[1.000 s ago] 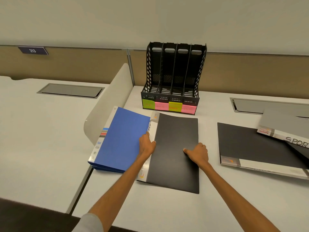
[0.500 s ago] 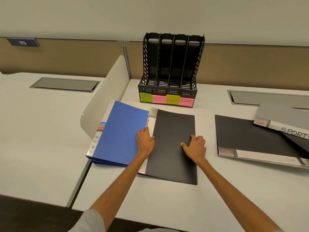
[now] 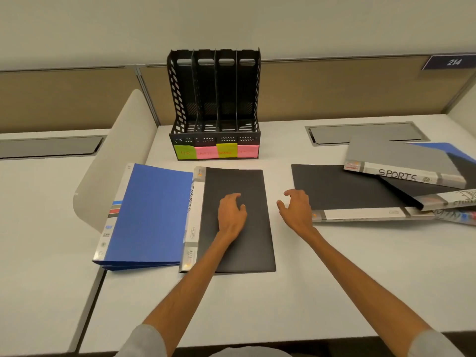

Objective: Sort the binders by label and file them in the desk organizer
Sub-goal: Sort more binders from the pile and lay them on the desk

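A black desk organizer (image 3: 215, 81) with several slots stands at the back of the desk, with green and pink sticky labels on its front. A black binder (image 3: 255, 228) lies flat before me, its white spine overlapped by a blue binder (image 3: 152, 215). My left hand (image 3: 231, 215) hovers over the black binder, fingers spread. My right hand (image 3: 296, 212) is open between that binder and another black binder (image 3: 340, 186) to the right. A grey binder (image 3: 401, 161) marked SPORTS lies on a pile at the right.
A curved white divider panel (image 3: 108, 155) rises at the left of the desk. Grey cable hatches (image 3: 365, 132) sit in the desktop at the back right and back left. More binders (image 3: 453, 202) are stacked under the grey one. A partition with a 214 sign is behind.
Both hands have let go of the middle black binder's edges and shifted right. The view has swung right, revealing more of the right pile.
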